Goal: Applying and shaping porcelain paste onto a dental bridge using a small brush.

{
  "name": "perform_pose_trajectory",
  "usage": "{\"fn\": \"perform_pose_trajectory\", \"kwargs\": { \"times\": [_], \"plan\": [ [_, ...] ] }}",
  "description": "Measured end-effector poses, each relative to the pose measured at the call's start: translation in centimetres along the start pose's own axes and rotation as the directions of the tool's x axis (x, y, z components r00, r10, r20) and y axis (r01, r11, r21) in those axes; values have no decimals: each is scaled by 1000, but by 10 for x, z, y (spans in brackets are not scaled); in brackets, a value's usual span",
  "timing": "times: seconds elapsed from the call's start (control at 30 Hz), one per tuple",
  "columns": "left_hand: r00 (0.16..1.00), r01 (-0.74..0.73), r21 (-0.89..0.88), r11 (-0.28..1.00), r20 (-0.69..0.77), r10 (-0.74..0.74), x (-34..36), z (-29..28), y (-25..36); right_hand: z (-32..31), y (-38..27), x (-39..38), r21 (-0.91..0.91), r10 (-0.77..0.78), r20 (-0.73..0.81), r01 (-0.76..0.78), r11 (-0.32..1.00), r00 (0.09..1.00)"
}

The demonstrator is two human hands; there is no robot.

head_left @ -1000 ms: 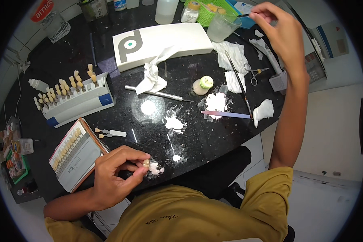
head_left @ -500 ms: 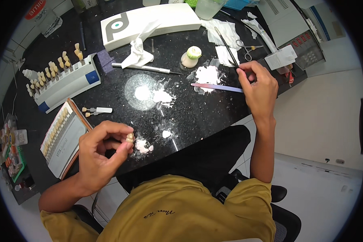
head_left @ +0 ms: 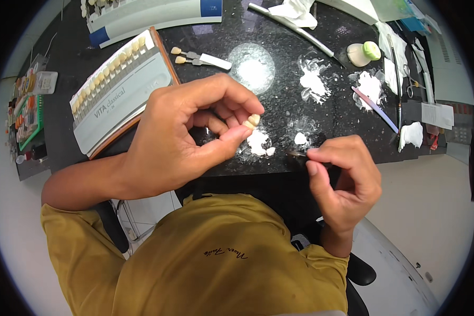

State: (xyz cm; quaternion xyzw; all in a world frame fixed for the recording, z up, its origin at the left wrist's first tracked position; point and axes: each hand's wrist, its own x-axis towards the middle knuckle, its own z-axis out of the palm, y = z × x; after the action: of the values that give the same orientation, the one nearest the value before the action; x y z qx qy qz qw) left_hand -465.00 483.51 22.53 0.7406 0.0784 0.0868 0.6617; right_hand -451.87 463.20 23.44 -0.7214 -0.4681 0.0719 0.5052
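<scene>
Both hands have drawn in close over the near edge of the dark desk [head_left: 279, 63]. A second ago the right hand [head_left: 342, 181] was stretched to the far side; now it sits by the body, fingers pinched on a thin dark tool [head_left: 300, 156] whose tip points left. The left hand [head_left: 189, 139] holds a small tooth-coloured piece [head_left: 252, 121] between thumb and fingertips, raised off the desk, so tool and piece look ready to meet
</scene>
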Motion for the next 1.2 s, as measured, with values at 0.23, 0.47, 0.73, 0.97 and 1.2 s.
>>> {"fn": "perform_pose_trajectory", "kwargs": {
  "times": [0.23,0.47,0.73,0.97,1.2],
  "plan": [
    [999,-52,66,996,14,51,0,0,-1,6,6,-6,-64,8,57,-4,998,998],
    [999,-52,107,993,17,51,1,0,0,7,8,-4,-93,-11,63,17,996,998],
    [998,-64,103,993,17,62,1,1,-2,8,7,-5,-97,-11,80,18,995,997],
    [998,-69,99,993,17,68,1,0,-3,7,7,-5,-93,-4,64,10,996,998],
    [997,-74,112,991,18,73,1,0,-2,8,5,-4,-118,1,84,9,993,996]
  ]
}}
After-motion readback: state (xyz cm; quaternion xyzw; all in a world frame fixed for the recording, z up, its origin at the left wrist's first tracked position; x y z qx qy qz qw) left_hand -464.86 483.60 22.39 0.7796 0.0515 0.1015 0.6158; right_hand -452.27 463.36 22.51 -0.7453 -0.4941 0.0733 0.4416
